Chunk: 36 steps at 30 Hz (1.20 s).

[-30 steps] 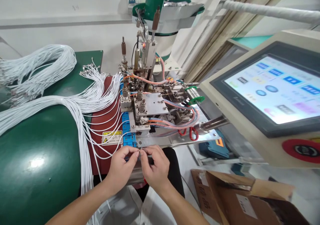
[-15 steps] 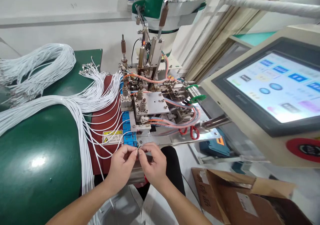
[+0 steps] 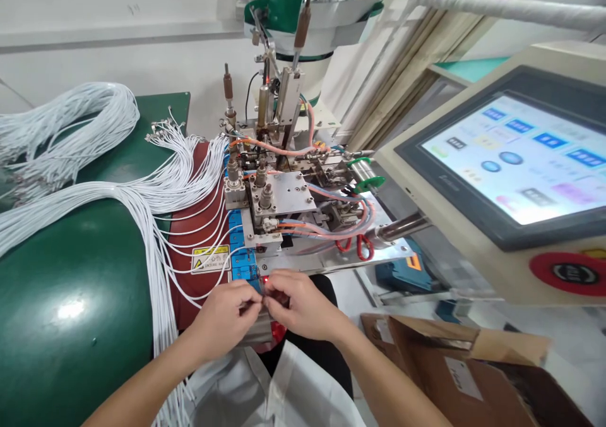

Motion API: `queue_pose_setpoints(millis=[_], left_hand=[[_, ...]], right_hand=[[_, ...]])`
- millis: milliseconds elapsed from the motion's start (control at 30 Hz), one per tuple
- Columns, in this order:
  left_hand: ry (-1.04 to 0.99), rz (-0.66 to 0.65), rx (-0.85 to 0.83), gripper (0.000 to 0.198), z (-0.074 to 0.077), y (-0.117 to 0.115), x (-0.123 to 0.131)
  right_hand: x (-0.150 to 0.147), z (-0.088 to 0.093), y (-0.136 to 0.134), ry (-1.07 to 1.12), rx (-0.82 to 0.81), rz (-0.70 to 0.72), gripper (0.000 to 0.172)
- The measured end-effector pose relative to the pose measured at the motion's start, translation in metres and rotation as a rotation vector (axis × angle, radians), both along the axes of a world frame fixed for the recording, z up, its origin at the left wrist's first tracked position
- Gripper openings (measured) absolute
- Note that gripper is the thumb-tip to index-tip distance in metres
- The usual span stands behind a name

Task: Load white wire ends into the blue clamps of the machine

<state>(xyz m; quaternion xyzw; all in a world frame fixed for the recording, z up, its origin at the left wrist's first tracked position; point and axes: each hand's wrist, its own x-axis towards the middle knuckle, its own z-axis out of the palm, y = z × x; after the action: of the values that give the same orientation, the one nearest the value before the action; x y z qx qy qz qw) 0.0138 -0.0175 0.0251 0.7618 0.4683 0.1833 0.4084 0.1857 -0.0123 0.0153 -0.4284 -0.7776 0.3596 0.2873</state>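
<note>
My left hand (image 3: 227, 313) is closed in a pinch just in front of the machine's blue clamp blocks (image 3: 243, 258). A white cable (image 3: 192, 300) from the bundle runs in behind its fingers. Tip to tip with it, my right hand (image 3: 303, 304) is pinched shut too. The tiny piece between the fingertips is mostly hidden. Right behind the fingers, a small red light (image 3: 266, 280) glows on the fixture. Several white cables from the bundle (image 3: 151, 225) lead across to the blue blocks.
The green table (image 3: 71, 300) on the left carries another cable bundle (image 3: 89, 124). Behind stand a metal machine (image 3: 288, 193) and a green-rimmed bowl feeder (image 3: 303, 23). A solder spool (image 3: 365, 175), touch screen (image 3: 516, 155), red stop button (image 3: 575, 274) and cardboard box (image 3: 464, 376) are to the right.
My right hand has turned over more, its back now facing up, and its forearm has swung right. Both hands stay pinched together, slightly lower. A red glow now shows behind them.
</note>
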Motion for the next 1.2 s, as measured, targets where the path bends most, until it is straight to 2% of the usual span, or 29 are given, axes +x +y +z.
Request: queue_pose_setpoints(millis=[67,133,233,333,467,700,767,867,967,1100,1200], left_hand=[[0.004,-0.011,-0.021,0.016,0.001,0.001,-0.001],[-0.062,0.109,-0.006,0.013,-0.001,0.002,0.000],[-0.203,0.300,0.019,0.011,-0.010,0.001,0.002],[-0.262,0.355,-0.011,0.010,-0.017,0.001,0.001],[-0.256,0.348,-0.083,0.011,-0.021,0.001,-0.001],[-0.223,0.336,-0.096,0.012,-0.026,0.000,0.001],[-0.229,0.362,-0.108,0.012,-0.026,0.000,0.002],[-0.232,0.381,-0.138,0.017,-0.023,0.002,0.004],[-0.128,0.301,-0.099,0.019,-0.014,0.005,0.000],[0.076,0.115,0.079,0.026,-0.005,0.011,-0.011],[0.193,0.083,0.160,0.026,-0.006,0.016,-0.018]], right_hand=[[-0.003,-0.001,0.000,0.072,-0.024,-0.010,0.014],[-0.011,-0.006,-0.003,0.247,-0.084,-0.189,0.014],[-0.030,-0.015,-0.009,0.597,-0.263,-0.485,0.017],[-0.042,-0.022,-0.014,0.724,-0.332,-0.587,0.017],[-0.038,-0.025,-0.013,0.639,-0.325,-0.556,0.017],[-0.025,-0.026,-0.008,0.595,-0.443,-0.526,0.014],[-0.025,-0.025,-0.009,0.522,-0.369,-0.514,0.013],[-0.023,-0.023,-0.010,0.345,-0.112,-0.493,0.012],[-0.021,-0.026,-0.011,0.204,0.024,-0.475,0.013],[-0.020,-0.039,-0.008,0.198,-0.144,-0.511,0.016],[-0.021,-0.049,-0.006,0.206,-0.247,-0.523,0.018]])
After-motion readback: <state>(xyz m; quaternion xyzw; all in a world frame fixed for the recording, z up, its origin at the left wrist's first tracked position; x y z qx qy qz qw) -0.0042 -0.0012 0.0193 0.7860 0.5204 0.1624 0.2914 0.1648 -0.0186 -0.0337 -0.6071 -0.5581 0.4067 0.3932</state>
